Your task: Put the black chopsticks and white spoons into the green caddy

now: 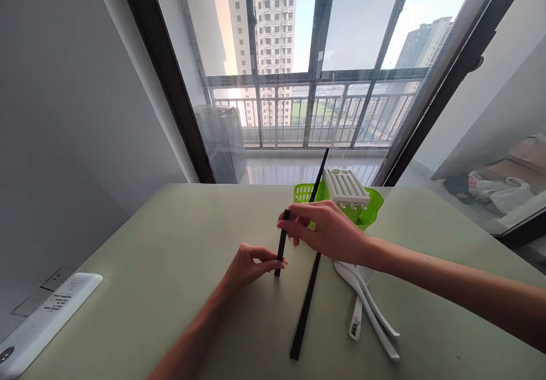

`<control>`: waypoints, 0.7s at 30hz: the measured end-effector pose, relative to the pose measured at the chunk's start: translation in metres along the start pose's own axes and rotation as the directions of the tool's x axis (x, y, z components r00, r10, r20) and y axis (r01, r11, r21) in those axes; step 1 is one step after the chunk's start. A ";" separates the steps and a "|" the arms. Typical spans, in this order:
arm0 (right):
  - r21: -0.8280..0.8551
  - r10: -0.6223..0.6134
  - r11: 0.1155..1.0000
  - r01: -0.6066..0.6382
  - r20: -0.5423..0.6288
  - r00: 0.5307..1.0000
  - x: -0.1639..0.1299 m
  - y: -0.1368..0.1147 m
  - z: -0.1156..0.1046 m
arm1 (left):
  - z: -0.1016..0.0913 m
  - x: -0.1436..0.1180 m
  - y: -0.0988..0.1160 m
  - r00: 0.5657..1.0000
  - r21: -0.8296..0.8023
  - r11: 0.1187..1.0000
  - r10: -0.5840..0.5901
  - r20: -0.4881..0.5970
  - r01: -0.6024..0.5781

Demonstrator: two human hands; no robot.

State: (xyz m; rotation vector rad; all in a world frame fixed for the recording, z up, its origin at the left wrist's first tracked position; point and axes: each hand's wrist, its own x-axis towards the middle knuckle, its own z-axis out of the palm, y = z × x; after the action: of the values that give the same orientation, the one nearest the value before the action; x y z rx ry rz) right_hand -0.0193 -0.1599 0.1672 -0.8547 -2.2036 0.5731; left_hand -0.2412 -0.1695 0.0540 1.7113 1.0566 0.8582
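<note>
Both hands pinching a short black chopstick point(281, 243), left hand point(247, 266) gripping its lower end, right hand point(328, 232) gripping its top, just before the green basket point(371, 203).

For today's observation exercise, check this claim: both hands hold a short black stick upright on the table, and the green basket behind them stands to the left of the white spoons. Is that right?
Not quite. In the head view the left hand and right hand do hold the short black stick upright, but the white spoons lie nearer than the green basket, directly in front of it, not to its right.

Both hands, left point(249, 266) and right point(330, 233), and forearms are bare, without sleeves or jewellery.
</note>
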 end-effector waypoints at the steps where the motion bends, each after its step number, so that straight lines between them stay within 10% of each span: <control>1: -0.012 0.017 1.000 -0.017 -0.002 1.000 0.001 0.000 -0.001 | 0.000 0.000 0.000 1.000 -0.002 1.000 -0.004 0.002 0.004; 13: 0.024 0.068 0.998 -0.066 -0.079 0.995 0.007 -0.006 -0.014 | -0.001 0.001 -0.006 0.997 -0.074 0.994 -0.076 0.008 0.076; 21: 0.111 0.068 0.993 -0.027 -0.380 0.922 0.037 -0.007 -0.097 | -0.020 0.010 -0.017 0.939 -0.369 0.928 -0.086 -0.332 -0.046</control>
State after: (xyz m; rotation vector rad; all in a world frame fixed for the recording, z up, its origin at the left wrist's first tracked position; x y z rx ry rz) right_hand 0.0292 -0.1245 0.2517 -0.8841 -1.7863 0.4905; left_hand -0.2598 -0.1501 0.0459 1.2544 1.0522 1.2896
